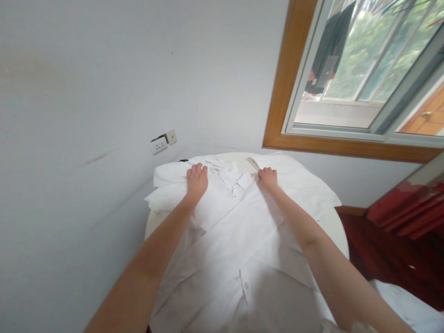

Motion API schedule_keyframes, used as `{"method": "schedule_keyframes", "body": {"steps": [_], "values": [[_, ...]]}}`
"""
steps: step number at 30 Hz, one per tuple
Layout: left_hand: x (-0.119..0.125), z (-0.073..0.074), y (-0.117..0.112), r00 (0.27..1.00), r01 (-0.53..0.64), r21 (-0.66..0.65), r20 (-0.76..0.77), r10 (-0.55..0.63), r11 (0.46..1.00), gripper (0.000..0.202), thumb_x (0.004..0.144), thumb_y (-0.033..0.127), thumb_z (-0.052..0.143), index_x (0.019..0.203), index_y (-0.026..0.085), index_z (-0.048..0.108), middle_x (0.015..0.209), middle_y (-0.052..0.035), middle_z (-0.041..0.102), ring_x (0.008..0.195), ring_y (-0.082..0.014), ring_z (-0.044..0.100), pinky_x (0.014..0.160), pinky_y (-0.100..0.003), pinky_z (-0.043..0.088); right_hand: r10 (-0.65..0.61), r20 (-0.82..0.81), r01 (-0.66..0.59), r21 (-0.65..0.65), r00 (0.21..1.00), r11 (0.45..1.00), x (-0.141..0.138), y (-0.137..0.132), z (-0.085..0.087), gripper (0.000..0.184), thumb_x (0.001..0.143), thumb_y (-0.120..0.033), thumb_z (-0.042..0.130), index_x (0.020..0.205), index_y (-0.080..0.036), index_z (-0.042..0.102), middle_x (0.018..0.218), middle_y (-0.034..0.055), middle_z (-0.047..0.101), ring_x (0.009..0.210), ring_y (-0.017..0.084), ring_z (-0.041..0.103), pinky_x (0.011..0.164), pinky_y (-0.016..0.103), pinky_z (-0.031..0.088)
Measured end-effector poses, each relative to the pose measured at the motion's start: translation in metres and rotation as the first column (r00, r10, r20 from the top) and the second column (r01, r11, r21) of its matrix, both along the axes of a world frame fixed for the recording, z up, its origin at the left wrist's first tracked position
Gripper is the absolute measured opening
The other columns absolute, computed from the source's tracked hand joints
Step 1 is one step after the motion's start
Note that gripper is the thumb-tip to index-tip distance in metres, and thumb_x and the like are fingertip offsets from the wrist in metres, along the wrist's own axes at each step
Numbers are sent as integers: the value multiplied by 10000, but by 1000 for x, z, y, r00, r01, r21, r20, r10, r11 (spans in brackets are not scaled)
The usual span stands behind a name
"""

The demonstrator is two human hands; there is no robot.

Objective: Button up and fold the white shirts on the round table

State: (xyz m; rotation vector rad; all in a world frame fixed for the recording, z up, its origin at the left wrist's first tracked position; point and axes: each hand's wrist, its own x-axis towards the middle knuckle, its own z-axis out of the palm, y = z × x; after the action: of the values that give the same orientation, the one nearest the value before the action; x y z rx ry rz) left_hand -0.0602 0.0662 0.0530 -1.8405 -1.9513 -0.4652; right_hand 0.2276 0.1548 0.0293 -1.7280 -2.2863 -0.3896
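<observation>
A white shirt (229,240) with a collar and buttons is spread over a round, pale table (342,236), its collar end towards the wall. My left hand (197,179) rests on the cloth left of the rumpled collar (227,175), fingers slightly apart and pointing away from me. Right of the collar, my right hand (268,177) has its fingers closed on the shirt near the shoulder; the thumb side shows a fold of cloth beside it. Sleeves lie out to both sides, and the lower part of the shirt reaches towards me, wrinkled and shaded.
Behind the table stands a white wall (138,83) with a socket (158,145). A wood-framed window (347,144) is at the upper right. Red cloth (409,208) hangs above the dark red floor (381,249). Something white (405,303) is at the lower right.
</observation>
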Motion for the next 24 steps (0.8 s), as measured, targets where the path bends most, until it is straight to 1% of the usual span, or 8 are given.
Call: {"method": "schedule_keyframes", "body": {"steps": [3, 5, 7, 9, 13, 16, 19, 24], "values": [[22, -16, 1, 960, 265, -83, -72, -271, 961, 334, 893, 128, 331, 1086, 137, 603, 1206, -170, 573, 1164, -290, 472, 966, -428, 342, 34, 7, -34, -11, 999, 999, -13, -15, -2, 322, 932, -237, 386, 1134, -121, 608, 1150, 182, 596, 1121, 288, 476, 955, 404, 322], [35, -34, 3, 917, 377, -146, -77, -390, 915, 337, 887, 124, 347, 1085, 146, 618, 1173, -143, 605, 1158, -251, 497, 983, -386, 365, 111, 4, -110, -80, 994, 991, -24, -31, -7, 329, 939, -218, 363, 1099, -118, 633, 1130, 175, 613, 1102, 265, 506, 956, 364, 338], [42, -55, 6, 911, 392, -145, -76, -405, 908, 362, 901, 163, 352, 1165, 138, 599, 1255, -138, 584, 1211, -239, 483, 1030, -378, 352, 177, -6, -176, -170, 984, 970, -36, -50, -19, 340, 949, -238, 356, 1085, -134, 650, 1122, 160, 632, 1073, 240, 546, 937, 332, 365], [43, -75, 8, 928, 357, -127, -68, -367, 925, 407, 923, 236, 347, 1255, 129, 557, 1364, -143, 520, 1283, -250, 438, 1079, -408, 316, 176, -23, -177, -185, 984, 967, -43, -66, -34, 389, 963, -332, 351, 1223, -169, 590, 1267, 152, 577, 1173, 251, 509, 973, 360, 357], [36, -99, 13, 945, 325, -124, 7, -327, 937, 478, 939, 339, 319, 1347, 164, 498, 1442, -113, 450, 1334, -244, 404, 1115, -439, 283, 104, -106, -124, -206, 989, 971, -43, -80, -62, 622, 942, -590, 250, 1457, -254, 341, 1531, 132, 285, 1410, 313, 224, 1085, 547, 194], [33, -103, 13, 945, 326, -130, 40, -324, 936, 501, 937, 362, 314, 1370, 170, 477, 1457, -103, 429, 1344, -238, 394, 1128, -437, 268, 65, -129, -95, -242, 989, 966, -38, -80, -69, 719, 897, -689, 213, 1475, -271, 304, 1548, 138, 233, 1430, 328, 158, 1089, 600, 127], [35, -99, 12, 946, 325, -132, 32, -324, 936, 500, 935, 353, 318, 1365, 157, 481, 1449, -113, 440, 1338, -241, 400, 1125, -438, 273, 51, -128, -81, -247, 991, 966, -38, -77, -66, 744, 887, -702, 218, 1464, -247, 335, 1541, 146, 250, 1426, 341, 163, 1088, 609, 127], [39, -81, 12, 919, 391, -25, -50, -391, 920, 489, 919, 295, 363, 1371, 140, 467, 1466, -114, 418, 1386, -239, 317, 1143, -414, 242, 128, -129, -137, -69, 983, 988, -51, -59, -53, 669, 946, -574, 224, 1454, -155, 346, 1531, 136, 283, 1433, 288, 157, 1134, 501, 137]]}}
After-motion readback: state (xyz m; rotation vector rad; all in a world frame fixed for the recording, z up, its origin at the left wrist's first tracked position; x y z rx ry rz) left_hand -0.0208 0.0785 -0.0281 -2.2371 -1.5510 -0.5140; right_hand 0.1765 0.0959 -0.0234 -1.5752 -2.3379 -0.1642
